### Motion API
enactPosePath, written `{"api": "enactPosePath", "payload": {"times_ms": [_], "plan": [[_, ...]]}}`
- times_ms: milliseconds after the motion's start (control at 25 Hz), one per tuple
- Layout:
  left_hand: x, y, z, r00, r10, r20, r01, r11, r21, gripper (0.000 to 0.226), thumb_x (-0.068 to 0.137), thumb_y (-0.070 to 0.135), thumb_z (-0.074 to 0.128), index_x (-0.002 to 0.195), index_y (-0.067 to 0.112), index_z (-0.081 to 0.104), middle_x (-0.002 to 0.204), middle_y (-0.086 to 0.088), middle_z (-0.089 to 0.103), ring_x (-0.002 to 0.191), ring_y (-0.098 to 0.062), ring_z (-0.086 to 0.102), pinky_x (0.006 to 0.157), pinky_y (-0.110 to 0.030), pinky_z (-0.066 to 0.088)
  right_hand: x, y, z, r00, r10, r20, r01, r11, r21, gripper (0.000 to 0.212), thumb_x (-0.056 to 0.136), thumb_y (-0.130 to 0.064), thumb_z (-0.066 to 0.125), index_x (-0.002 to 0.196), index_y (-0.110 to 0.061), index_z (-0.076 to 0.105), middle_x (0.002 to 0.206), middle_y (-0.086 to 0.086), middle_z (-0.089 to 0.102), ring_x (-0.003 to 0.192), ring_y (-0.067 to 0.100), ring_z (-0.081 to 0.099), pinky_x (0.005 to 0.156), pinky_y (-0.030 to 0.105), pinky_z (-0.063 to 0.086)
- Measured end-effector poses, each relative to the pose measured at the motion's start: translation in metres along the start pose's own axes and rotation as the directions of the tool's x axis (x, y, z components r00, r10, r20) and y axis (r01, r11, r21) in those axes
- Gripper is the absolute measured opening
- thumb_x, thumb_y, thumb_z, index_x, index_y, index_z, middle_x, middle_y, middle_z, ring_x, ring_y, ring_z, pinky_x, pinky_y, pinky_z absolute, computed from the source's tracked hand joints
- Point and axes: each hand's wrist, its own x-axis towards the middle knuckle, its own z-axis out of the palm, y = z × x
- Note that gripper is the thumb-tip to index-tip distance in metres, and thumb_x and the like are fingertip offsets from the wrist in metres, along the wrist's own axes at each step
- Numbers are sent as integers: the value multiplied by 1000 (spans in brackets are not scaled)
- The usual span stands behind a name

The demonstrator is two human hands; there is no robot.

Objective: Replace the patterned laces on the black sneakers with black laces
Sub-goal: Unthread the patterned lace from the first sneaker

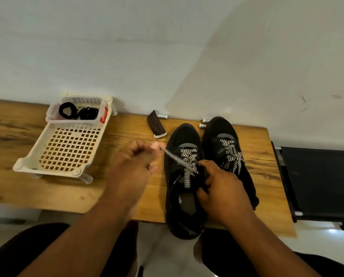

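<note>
1. Two black sneakers point(189, 176) stand side by side on a wooden table point(117, 188), toes pointing away.
2. Right hand point(221, 188) grips the nearer sneaker's collar, likely steadying it.
3. Left hand point(131, 162), blurred, pinches its patterned lace point(175, 157), drawn taut leftward to unthread.
4. Black laces point(78, 112) wait in a basket point(67, 148).

The wooden surface point(27, 188) carried a basket point(67, 148) at nine o'clock, two sneakers point(184, 176) at three, batteries point(204, 123) and a dark case point(156, 124) at twelve.
</note>
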Motion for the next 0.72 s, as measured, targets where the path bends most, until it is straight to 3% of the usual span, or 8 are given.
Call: {"api": "enactPosePath", "payload": {"times_ms": [80,160,240,280,400,480,600,720], "plan": [[6,17,-6,991,71,-112,-74,997,-18,13,94,23,70,82,21,67,101,-4,77,102,-21,72,86,-40,60,1,-1,-3,1000,2,24,-3,1000,21,66,88,-30,72,146,-39,42,97,-13,68,95,10,66,88,30,55],[13,7,-11,991,102,-91,-74,961,266,11,92,32,75,98,25,70,102,3,74,100,-16,69,86,-41,58,1,-5,-6,999,-3,38,2,999,36,62,88,-34,72,146,-39,49,99,-17,63,97,9,65,89,29,55],[9,-16,-12,997,72,-6,-51,767,639,42,87,39,79,125,36,61,119,18,62,106,-7,58,87,-34,51,1,-10,-12,1000,-1,29,-1,999,42,54,90,-42,73,141,-40,56,104,-18,63,97,6,63,89,28,54],[6,-25,-10,995,88,47,-95,673,733,49,84,40,81,127,40,57,123,21,58,106,-3,54,85,-28,46,3,-13,-16,1000,3,25,-4,999,37,50,90,-44,72,139,-41,59,110,-16,65,99,6,63,90,27,54],[-1,-41,8,971,81,226,-227,622,750,35,74,44,87,97,43,60,99,22,63,85,3,60,70,-20,46,12,-17,-19,999,-39,20,40,999,-27,39,92,-41,72,130,-38,67,118,-11,68,106,8,64,93,29,54],[1,-47,19,960,81,269,-261,615,744,34,71,45,86,92,42,59,91,20,63,81,2,61,68,-25,53,11,-18,-12,995,-93,-29,92,996,-19,30,91,-32,73,120,-34,74,112,-10,69,103,8,63,93,29,54],[12,-54,26,933,232,274,-359,604,712,38,75,38,83,108,40,64,98,19,62,88,-1,60,72,-28,55,11,-14,-2,992,-63,-106,86,971,222,18,85,-13,76,91,-30,76,94,-15,67,89,0,63,82,17,52],[19,-56,29,893,304,333,-451,610,652,23,75,28,78,94,35,66,88,17,62,79,-2,57,66,-30,52,19,-13,1,998,44,44,-62,763,644,16,92,-8,67,85,-22,62,80,-1,63,76,11,58,72,30,49]]}}
